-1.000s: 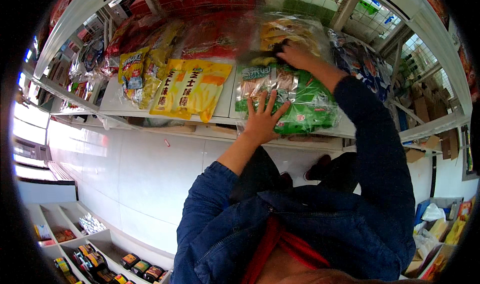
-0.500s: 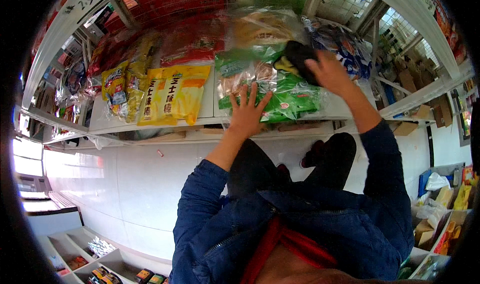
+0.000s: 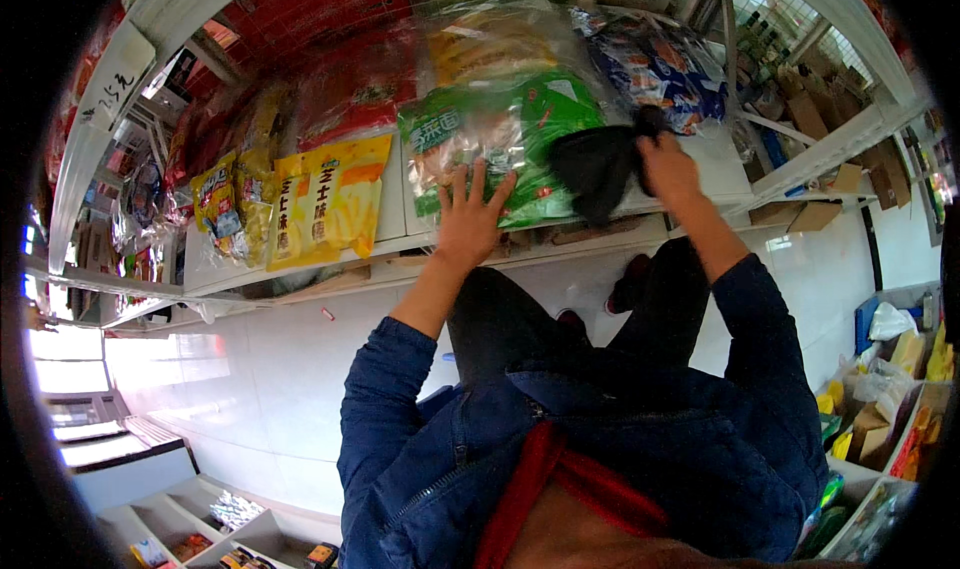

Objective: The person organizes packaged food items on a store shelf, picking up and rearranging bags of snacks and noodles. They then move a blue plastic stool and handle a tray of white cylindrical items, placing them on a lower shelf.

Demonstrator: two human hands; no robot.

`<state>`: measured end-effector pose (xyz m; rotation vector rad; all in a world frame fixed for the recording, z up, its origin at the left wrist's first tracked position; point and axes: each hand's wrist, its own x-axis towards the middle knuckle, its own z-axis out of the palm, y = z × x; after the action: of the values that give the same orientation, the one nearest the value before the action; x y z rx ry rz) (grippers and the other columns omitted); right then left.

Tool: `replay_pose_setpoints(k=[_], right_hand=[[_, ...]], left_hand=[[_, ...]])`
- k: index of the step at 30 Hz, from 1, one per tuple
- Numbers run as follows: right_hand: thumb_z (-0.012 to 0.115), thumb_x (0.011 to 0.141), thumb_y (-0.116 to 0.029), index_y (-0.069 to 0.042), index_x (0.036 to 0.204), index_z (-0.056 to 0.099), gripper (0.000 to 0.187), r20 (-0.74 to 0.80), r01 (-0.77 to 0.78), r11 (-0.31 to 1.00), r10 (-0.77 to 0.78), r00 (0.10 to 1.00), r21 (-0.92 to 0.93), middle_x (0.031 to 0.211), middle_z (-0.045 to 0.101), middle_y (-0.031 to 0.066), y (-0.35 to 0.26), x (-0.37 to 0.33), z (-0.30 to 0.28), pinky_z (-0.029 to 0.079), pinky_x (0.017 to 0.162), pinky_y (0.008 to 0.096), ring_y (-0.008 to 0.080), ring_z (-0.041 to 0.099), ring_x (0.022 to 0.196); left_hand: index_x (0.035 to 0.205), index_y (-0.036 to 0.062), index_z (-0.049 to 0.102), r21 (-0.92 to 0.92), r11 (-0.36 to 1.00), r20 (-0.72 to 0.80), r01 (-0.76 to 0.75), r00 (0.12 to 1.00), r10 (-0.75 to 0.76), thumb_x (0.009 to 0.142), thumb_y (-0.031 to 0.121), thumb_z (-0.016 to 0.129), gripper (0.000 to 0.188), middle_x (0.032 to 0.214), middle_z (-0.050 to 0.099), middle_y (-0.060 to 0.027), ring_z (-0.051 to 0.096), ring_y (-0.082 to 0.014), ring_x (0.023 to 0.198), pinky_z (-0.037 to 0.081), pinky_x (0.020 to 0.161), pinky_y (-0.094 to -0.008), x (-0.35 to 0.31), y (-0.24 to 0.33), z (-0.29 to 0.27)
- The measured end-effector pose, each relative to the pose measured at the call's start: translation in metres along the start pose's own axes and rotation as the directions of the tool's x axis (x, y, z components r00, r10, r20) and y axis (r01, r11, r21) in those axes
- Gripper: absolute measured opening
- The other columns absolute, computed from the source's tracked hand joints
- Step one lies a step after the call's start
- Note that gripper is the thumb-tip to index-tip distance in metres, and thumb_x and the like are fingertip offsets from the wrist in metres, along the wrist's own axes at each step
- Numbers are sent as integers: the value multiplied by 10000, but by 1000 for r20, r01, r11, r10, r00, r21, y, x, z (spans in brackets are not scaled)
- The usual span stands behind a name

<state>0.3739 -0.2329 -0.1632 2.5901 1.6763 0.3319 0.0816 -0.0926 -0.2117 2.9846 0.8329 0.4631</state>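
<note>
My left hand, fingers spread, lies flat on the near part of a green and clear plastic food package on the white shelf. In my right hand is a bunched black cloth; its loose end hangs over the package's right side and the shelf's front edge. Left of the package are a yellow snack bag and smaller yellow bags. Behind it sits a clear package with yellowish contents, beside red packages. Blue-and-white packages lie beyond my right hand.
A white shelf post with a handwritten label rises at the left. Cardboard boxes stand on shelving at the right. Divided bins with goods are at the lower left, others at the lower right.
My right hand has drawn the black cloth nearer, from the package's far right part to its near right side. My left hand stays spread on the package. The view has shifted slightly.
</note>
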Motion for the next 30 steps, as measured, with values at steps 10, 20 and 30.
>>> replay_pose_setpoints(k=[10,20,30], right_hand=[[506,890,-235,-28,1260,436,430,342,36,-724,369,864,689,1298,417,127,55,-59,30,385,939,372,270,440,1150],[520,827,-315,-41,862,625,295,-278,264,633,-79,957,728,802,609,179,-20,-16,-92,433,795,447,348,580,871],[373,824,-620,-23,886,684,676,-169,827,465,-830,532,316,1250,478,188,-197,-13,-25,39,1074,542,364,246,1288]], left_hand=[[869,24,641,24,998,-355,-58,933,63,821,186,540,197,667,618,-161,620,-286,634,475,610,-441,110,-74,-115],[962,-108,591,-720,332,229,609,660,-716,868,581,386,724,909,626,-209,602,-275,872,448,760,-354,30,-60,-104],[1139,-31,513,-943,-278,332,183,529,-781,892,324,490,434,938,596,-106,568,-192,819,456,646,-303,-74,6,50]])
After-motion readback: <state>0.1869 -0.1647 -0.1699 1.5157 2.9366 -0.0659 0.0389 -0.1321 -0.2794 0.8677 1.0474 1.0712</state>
